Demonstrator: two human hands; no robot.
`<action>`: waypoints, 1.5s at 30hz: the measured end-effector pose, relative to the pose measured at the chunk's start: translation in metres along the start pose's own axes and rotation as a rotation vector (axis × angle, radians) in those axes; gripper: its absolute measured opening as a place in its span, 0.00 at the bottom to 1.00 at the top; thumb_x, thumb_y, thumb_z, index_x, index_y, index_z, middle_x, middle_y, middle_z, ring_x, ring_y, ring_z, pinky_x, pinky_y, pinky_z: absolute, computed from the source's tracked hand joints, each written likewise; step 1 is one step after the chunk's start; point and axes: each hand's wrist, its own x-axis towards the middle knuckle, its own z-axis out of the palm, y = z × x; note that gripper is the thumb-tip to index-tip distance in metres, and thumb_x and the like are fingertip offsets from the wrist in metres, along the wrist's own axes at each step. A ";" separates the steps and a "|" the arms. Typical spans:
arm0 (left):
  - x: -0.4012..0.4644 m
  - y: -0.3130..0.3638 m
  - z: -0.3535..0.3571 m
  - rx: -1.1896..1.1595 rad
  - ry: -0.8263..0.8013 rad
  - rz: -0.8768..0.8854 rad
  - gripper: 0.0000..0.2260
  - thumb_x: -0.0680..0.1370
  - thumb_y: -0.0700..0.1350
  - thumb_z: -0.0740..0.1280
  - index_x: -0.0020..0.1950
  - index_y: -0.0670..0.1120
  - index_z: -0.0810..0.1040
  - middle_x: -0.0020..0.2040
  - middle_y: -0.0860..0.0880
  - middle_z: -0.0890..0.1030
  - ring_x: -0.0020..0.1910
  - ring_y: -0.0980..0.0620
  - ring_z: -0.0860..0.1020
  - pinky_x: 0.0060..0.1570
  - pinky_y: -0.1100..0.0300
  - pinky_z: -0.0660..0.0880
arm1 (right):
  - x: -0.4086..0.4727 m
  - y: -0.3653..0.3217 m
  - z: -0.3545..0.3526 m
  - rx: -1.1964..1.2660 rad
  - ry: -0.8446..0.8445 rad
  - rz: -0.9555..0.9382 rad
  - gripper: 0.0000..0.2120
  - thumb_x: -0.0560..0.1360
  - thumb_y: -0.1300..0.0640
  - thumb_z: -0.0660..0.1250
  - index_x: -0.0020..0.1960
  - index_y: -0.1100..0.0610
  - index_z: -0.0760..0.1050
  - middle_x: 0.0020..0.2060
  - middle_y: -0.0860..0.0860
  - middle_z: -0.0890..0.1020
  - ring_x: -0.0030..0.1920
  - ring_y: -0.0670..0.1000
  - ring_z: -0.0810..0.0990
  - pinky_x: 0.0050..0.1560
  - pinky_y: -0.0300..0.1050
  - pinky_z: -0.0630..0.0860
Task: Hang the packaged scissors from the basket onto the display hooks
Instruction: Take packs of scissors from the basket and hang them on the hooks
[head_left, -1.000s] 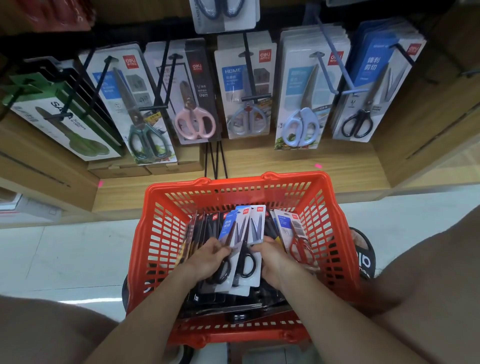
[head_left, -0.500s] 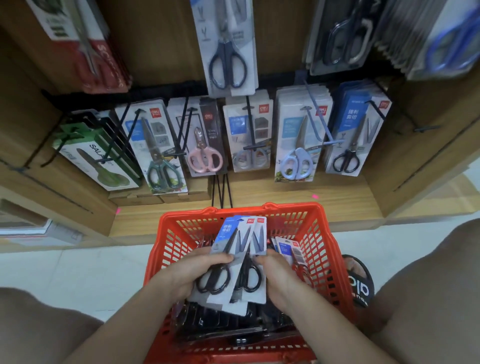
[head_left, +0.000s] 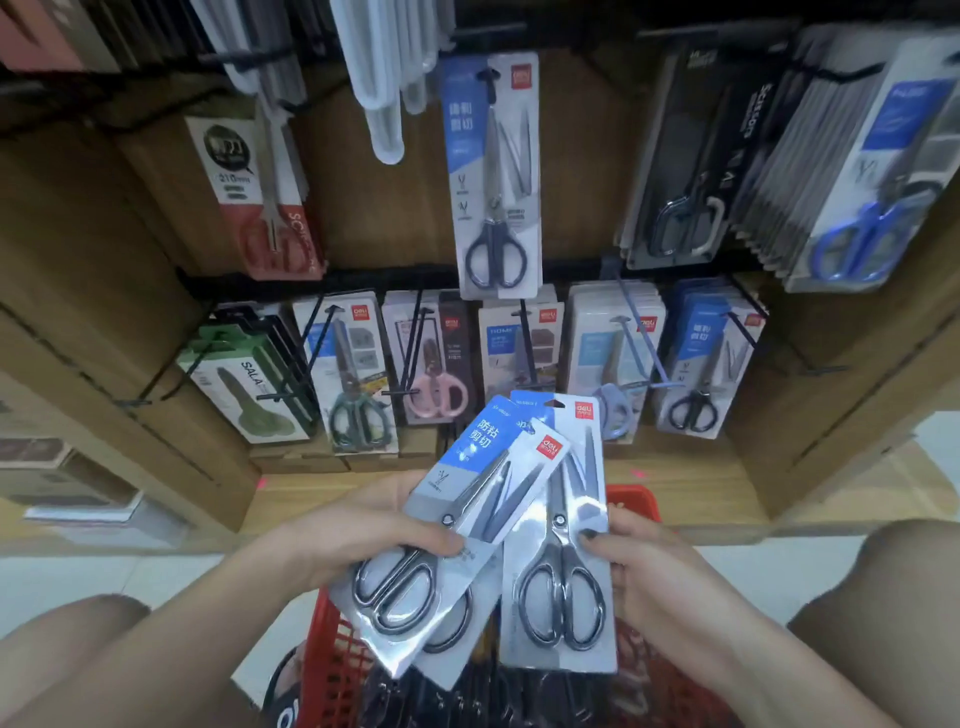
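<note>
Head view: fanned packs of black-handled scissors held up above the red basket (head_left: 332, 670), between the two hands and short of the display hooks. Left pack (head_left: 452, 540) tilted, top leaning right, blue header with white characters, black loops low; pinched by the left hand (head_left: 363, 535), thumb across the front near the pivot, fingers behind the card. Right pack (head_left: 563, 545) nearly upright, its left edge tucked under the tilted one, gripped along its right edge by the right hand (head_left: 649, 566), thumb tip on the front beside the pivot. Part of a further pack (head_left: 452, 649) peeking out below, behind the left one. More dark packs lying down in the basket, too blurred to count. Farther off, wooden shelving with a lower row of hooks (head_left: 524, 332) loaded with hanging scissors: green at far left, then teal, pink, pale blue, and black-handled blue-card packs (head_left: 711, 364) at right. Higher up, a single blue-card pack (head_left: 493, 176) hanging at centre, a red-and-white pack (head_left: 260, 192) to its left, dark and blue stacks at upper right. Bare knees at the near left and right corners, white floor (head_left: 104, 571) beneath.
</note>
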 end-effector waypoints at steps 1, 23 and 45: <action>-0.004 0.008 -0.005 0.037 -0.018 0.015 0.23 0.78 0.32 0.74 0.71 0.45 0.78 0.66 0.41 0.84 0.65 0.38 0.83 0.65 0.42 0.80 | -0.004 -0.007 -0.003 -0.015 -0.016 -0.022 0.14 0.82 0.66 0.63 0.61 0.59 0.83 0.58 0.61 0.86 0.57 0.61 0.86 0.59 0.60 0.82; 0.014 0.062 -0.062 -0.255 0.430 0.574 0.19 0.72 0.40 0.78 0.62 0.53 0.84 0.59 0.42 0.87 0.53 0.41 0.88 0.46 0.53 0.85 | 0.050 -0.145 0.046 -0.278 -0.046 -0.834 0.13 0.80 0.54 0.64 0.62 0.45 0.81 0.60 0.52 0.86 0.64 0.55 0.83 0.69 0.61 0.74; 0.025 0.075 -0.070 -0.202 0.570 0.536 0.23 0.70 0.45 0.80 0.64 0.54 0.82 0.58 0.49 0.88 0.56 0.46 0.88 0.61 0.45 0.80 | 0.098 -0.192 0.081 -0.285 0.209 -0.751 0.11 0.82 0.65 0.63 0.55 0.53 0.80 0.46 0.49 0.88 0.51 0.49 0.87 0.53 0.42 0.82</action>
